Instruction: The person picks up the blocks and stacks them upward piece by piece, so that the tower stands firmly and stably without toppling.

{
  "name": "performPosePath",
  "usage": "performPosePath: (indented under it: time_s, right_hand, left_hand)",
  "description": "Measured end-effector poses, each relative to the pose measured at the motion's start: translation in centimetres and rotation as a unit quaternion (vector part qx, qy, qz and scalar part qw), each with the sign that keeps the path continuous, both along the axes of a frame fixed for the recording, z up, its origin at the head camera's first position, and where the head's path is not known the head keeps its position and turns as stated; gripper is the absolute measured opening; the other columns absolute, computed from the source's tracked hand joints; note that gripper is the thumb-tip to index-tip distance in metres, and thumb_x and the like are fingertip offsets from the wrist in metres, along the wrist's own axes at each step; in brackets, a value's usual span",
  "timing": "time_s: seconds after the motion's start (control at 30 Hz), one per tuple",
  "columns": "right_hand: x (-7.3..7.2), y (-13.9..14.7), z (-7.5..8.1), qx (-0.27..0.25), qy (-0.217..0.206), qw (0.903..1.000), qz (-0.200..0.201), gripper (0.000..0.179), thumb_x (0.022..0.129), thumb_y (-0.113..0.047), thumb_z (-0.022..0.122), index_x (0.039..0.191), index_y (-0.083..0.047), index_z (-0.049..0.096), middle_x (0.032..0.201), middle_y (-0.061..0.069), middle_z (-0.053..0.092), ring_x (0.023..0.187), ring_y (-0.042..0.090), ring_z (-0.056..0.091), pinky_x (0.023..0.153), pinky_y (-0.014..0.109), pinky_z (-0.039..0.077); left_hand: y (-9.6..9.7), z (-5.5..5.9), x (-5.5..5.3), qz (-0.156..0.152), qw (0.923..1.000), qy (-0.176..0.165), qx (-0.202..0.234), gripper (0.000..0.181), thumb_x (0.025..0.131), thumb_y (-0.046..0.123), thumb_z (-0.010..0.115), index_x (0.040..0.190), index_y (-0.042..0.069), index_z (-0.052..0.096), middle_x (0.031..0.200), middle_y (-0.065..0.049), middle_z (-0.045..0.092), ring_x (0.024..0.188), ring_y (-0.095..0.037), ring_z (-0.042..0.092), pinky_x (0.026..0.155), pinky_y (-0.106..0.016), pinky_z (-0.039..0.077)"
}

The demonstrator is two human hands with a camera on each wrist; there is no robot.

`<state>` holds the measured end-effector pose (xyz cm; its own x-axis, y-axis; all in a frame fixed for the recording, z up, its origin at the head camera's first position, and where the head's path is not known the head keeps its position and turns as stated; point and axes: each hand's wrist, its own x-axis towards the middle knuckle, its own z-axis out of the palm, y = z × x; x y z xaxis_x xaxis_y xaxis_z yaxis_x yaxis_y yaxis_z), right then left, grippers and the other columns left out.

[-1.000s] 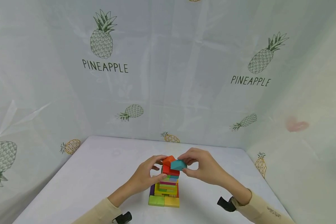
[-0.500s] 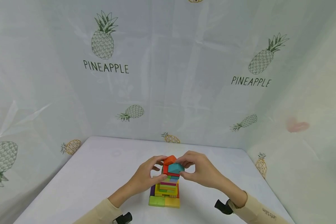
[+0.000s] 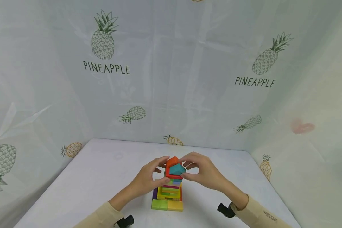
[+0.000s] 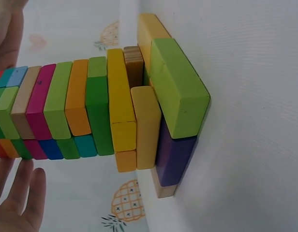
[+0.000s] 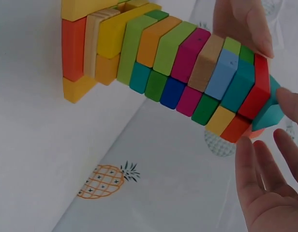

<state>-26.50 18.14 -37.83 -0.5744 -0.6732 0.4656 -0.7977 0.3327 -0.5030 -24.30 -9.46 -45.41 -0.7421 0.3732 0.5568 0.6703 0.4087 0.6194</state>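
In the head view, a tower of coloured wooden blocks [image 3: 171, 186] stands before me. Its top has a red block [image 5: 255, 84], with an orange peaked block [image 3: 172, 161] above it towards the back. My left hand [image 3: 146, 177] holds the tower's upper part, thumb in front and fingers reaching behind. Between thumb and fingers, my right hand [image 3: 206, 172] pinches a teal peaked block [image 3: 176, 169] over the red block, in front of the orange one. In the right wrist view, the right fingertips lie close to the tower's top. Parts of the left fingers are hidden behind the tower.
The tower rises from a wider base of flat blocks, among them a light green block [image 4: 180, 89] and a purple block [image 4: 174, 157]. It stands on a white table [image 3: 125, 155]. A pineapple-print curtain [image 3: 176, 79] hangs behind and at both sides.
My right hand has moved left and slightly down, bringing the teal block over the red one, and the teal block has turned a little. The left hand stays almost still.
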Motion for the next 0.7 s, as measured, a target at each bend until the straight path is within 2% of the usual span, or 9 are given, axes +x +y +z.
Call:
performPosePath:
  time_s: [0.13,0.27,0.47,0.7]
  right_hand:
    - [-0.4,0.1,-0.2,0.007,-0.033,0.9994,0.005,0.058,0.09,-0.024,0.088,0.142,-0.013,0.064,0.134,0.003,0.068,0.114,0.028,0.071,0.094,0.036,0.063]
    - [-0.8,0.1,-0.5,0.014,-0.053,0.9981,0.028,0.063,0.093,-0.029,0.085,0.148,-0.01,0.059,0.141,0.006,0.066,0.12,0.029,0.068,0.097,0.041,0.062]
    - [-1.2,-0.1,-0.8,0.01,-0.048,0.9979,0.044,0.061,0.094,-0.031,0.083,0.147,-0.009,0.06,0.135,0.004,0.068,0.113,0.025,0.07,0.096,0.041,0.062]
    - [-1.2,-0.4,-0.9,0.011,-0.037,0.999,0.022,0.063,0.091,-0.033,0.086,0.146,-0.011,0.062,0.129,0.0,0.068,0.109,0.021,0.069,0.093,0.037,0.063]
  left_hand:
    - [0.0,0.3,-0.1,0.002,1.0,0.001,-0.006,0.073,0.097,0.04,0.079,0.16,0.024,0.045,0.147,0.006,0.061,0.126,-0.016,0.061,0.098,-0.033,0.06]
    - [0.0,0.6,-0.3,-0.002,0.9999,-0.001,-0.012,0.07,0.097,0.041,0.079,0.158,0.023,0.049,0.145,0.008,0.061,0.126,-0.015,0.062,0.098,-0.031,0.059]
    - [-0.2,0.7,-0.5,-0.011,0.9997,-0.02,-0.008,0.066,0.096,0.04,0.08,0.154,0.023,0.052,0.144,0.011,0.061,0.125,-0.013,0.062,0.099,-0.031,0.059]
    - [-0.2,0.9,-0.6,-0.016,0.9996,-0.022,-0.008,0.065,0.097,0.039,0.08,0.153,0.025,0.052,0.144,0.008,0.062,0.124,-0.014,0.062,0.1,-0.03,0.058]
